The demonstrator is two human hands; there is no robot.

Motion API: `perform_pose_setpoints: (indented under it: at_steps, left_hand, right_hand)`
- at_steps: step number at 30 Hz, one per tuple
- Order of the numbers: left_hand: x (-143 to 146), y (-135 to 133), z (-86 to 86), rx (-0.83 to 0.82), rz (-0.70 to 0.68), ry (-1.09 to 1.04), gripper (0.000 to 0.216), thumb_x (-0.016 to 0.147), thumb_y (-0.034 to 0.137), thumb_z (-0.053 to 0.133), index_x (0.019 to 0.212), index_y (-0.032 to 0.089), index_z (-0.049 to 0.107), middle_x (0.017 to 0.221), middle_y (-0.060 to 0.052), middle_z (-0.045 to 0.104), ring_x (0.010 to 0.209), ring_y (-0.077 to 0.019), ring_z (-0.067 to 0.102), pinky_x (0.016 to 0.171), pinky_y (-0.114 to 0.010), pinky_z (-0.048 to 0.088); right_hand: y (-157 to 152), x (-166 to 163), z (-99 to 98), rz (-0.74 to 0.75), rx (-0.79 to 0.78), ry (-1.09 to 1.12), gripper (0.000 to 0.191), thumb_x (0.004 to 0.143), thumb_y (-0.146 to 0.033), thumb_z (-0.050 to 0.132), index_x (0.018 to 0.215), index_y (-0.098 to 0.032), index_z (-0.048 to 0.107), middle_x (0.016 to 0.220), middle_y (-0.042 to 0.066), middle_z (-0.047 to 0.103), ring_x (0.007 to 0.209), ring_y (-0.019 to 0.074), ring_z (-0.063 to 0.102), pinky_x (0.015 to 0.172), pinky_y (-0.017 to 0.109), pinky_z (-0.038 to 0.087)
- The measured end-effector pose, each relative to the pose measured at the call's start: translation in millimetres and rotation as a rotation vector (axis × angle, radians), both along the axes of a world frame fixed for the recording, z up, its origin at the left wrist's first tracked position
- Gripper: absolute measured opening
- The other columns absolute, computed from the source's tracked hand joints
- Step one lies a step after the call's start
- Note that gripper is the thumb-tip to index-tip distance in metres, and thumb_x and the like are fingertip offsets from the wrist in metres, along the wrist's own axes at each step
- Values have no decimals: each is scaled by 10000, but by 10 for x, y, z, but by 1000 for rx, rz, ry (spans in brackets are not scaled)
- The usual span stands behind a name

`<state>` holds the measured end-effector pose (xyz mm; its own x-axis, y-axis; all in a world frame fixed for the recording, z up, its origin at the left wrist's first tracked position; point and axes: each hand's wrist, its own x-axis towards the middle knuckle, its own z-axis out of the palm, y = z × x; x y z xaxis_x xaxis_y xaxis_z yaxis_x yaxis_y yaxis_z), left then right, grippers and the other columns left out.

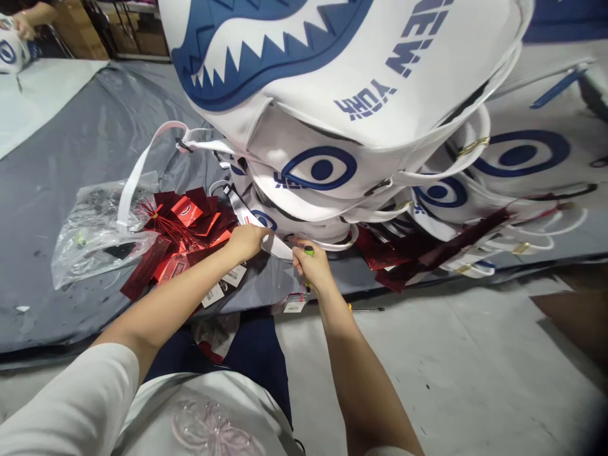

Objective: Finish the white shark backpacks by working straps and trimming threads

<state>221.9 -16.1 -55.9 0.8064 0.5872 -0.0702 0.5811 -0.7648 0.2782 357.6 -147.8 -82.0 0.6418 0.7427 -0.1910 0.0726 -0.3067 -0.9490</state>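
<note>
My left hand [247, 242] is closed on a white strap [278, 247] at the lower edge of a stack of white bags. Beside it, my right hand [312, 263] wraps round a small tool with a green handle [309, 251]; its tip is hidden by the fingers, which are close to the strap. Below the right hand hangs a white label [294, 306] on a reddish string. The top white bag [304, 120] carries blue jaws with white teeth, a blue eye and lettering. To the left of my left hand lies a bundle of red hang tags [185, 218].
A clear plastic bag [95, 228] lies left of the tags on the grey table cover [61, 171]. More white bags [517, 164] and dark red tags [441, 247] are at the right. Another person's hand [23, 26] touches a similar bag at the far left.
</note>
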Motion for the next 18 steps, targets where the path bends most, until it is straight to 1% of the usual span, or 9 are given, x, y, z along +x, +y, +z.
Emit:
perform_pose_setpoints:
  at_steps: [3,5,7,10,12,14,16,17,18]
  left_hand:
    - [144,40,-5,-39,-117,-8,479,882,122,488,1277,329,661,1163,-59,731,1078,-240,677,861,-295,502]
    - [256,52,-32,-163,-154,-62,456,867,101,505,1244,280,689,1093,-63,748,1051,-235,679,885,-295,492]
    - [352,55,-56,-318,-174,-108,384,872,106,517,1181,207,723,952,-69,761,950,-220,693,873,-289,494]
    - [378,70,-53,-560,-165,-137,336,921,178,499,1194,135,692,791,-54,736,751,-173,684,756,-263,515]
    - [286,105,-27,-760,-160,-208,375,917,220,533,1263,107,623,817,-51,724,731,-153,669,717,-250,513]
    - [138,148,-9,-964,-224,-307,478,836,214,651,1295,108,572,924,-55,713,813,-147,661,761,-250,511]
    - [-6,167,-29,-1091,-320,-387,587,721,159,744,1278,139,561,1024,-47,694,904,-146,647,820,-253,502]
    - [-57,157,-57,-1128,-325,-430,596,689,134,754,1253,153,561,1031,-38,688,915,-144,642,824,-253,499]
    - [-90,133,-95,-1132,-281,-493,564,678,111,745,1211,159,567,1005,-27,684,901,-138,639,811,-249,496]
  right_hand:
    - [-64,33,24,-34,-38,-61,394,733,-382,511,1019,-132,618,451,-68,485,338,108,364,367,222,269]
    - [-60,53,47,-32,-76,-116,312,765,-355,517,966,-151,640,466,-49,504,355,123,389,395,237,296]
    - [-43,69,92,-34,-108,-193,216,774,-292,553,895,-160,674,519,0,560,435,153,475,466,260,350]
    - [-63,86,182,-44,-255,-540,178,777,-171,584,886,-166,725,696,104,674,663,236,618,623,311,412]
    - [-116,98,211,-64,-337,-792,254,800,-131,558,968,-175,743,833,150,719,775,281,658,691,342,428]
    - [-166,109,187,-112,-265,-866,277,826,-148,533,1008,-175,740,909,158,734,835,297,675,734,357,449]
    - [-177,112,119,-169,-64,-786,252,854,-216,516,987,-170,726,932,142,740,858,285,681,760,354,473]
    - [-161,108,80,-197,36,-724,248,862,-256,509,974,-170,713,927,132,741,847,273,681,758,347,484]
    - [-130,100,46,-227,120,-662,249,862,-289,504,969,-171,696,920,121,740,816,256,678,738,338,494]
